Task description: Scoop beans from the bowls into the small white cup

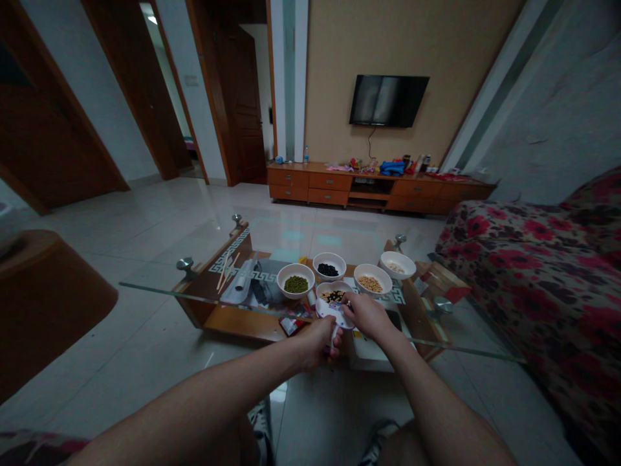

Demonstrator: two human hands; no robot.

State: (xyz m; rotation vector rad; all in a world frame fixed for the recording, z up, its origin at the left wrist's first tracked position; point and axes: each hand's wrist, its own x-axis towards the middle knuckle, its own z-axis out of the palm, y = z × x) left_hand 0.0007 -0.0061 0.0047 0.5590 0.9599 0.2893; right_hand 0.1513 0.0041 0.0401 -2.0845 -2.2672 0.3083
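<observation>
Hands meet at the mixed-bean bowl (334, 299) — your right hand (367, 315) pinches over its near rim, your left hand (317, 341) grips something below it, unclear what.

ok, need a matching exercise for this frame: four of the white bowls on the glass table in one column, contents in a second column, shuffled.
Column 1
1. leftmost bowl
2. rear middle bowl
3. bowl right of centre
4. bowl under the hands

Column 2
a. mixed dark and light beans
b. green beans
c. yellowish beans
d. black beans

Pairs: 1-b, 2-d, 3-c, 4-a

The right hand rests at the near bowl's rim; the left hand sits just below it, closed on something small that cannot be made out.
</observation>
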